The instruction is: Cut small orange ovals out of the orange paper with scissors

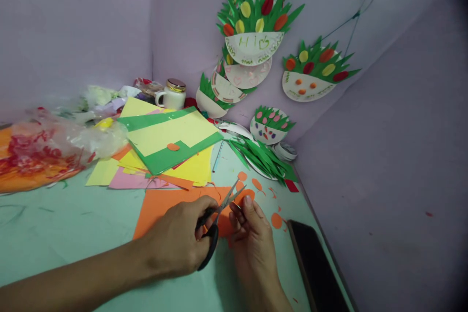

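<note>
My left hand [181, 236] is closed round the black handles of a pair of scissors [212, 241]. Their blades point up and to the right, slightly apart. Between the thumb and fingers of my right hand [252, 234] is a small orange paper piece [248, 196], right by the blade tips. Under both hands lies a larger orange sheet [155, 207], partly covered by them. Cut orange ovals [277, 221] and thin scraps are scattered to the right of my right hand.
A stack of coloured paper [164, 136] lies behind, with a plastic bag [69, 141] to its left and a white mug [173, 97] beyond. Green paper strips [263, 158] sit near the wall. A dark phone [316, 263] lies at right. Paper-plate baskets [254, 48] hang on the wall.
</note>
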`<state>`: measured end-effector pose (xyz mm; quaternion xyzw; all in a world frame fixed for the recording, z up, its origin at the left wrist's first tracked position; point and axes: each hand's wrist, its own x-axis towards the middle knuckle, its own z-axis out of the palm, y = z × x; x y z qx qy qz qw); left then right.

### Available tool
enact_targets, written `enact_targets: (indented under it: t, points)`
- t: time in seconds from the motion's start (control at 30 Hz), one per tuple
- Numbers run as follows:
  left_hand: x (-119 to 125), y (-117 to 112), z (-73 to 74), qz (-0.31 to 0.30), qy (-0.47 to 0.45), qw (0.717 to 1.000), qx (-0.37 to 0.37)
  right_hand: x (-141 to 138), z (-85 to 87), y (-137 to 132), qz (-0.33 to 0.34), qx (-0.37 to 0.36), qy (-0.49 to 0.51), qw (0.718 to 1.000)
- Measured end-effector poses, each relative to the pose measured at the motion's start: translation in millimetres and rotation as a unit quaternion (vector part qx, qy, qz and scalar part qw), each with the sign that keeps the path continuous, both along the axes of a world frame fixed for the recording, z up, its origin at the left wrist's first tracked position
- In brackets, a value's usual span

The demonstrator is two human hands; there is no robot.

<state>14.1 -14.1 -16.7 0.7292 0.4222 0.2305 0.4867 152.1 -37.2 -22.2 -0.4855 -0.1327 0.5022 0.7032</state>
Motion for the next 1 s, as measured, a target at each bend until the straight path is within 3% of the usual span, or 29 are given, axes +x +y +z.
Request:
enact_targets:
  t: [0.2, 0.43, 1.0]
  points:
    - [-1.4, -2.5, 13.7, -0.014, 0.070, 0.997, 0.032, -3.4, 3.0, -1.2, 0.027, 0.018, 0.014, 0.999]
    - [-0.1, -1.2, -0.5, 0.002, 0.075, 0.994, 0.074, -7.2, 3.0, -2.0, 0.073, 0.049, 0.065, 0.994]
    - [-0.9, 2.0, -8.4, 0.001, 0.076, 0.993, 0.086, -9.6, 2.9, -2.0, 0.073, 0.059, 0.118, 0.989]
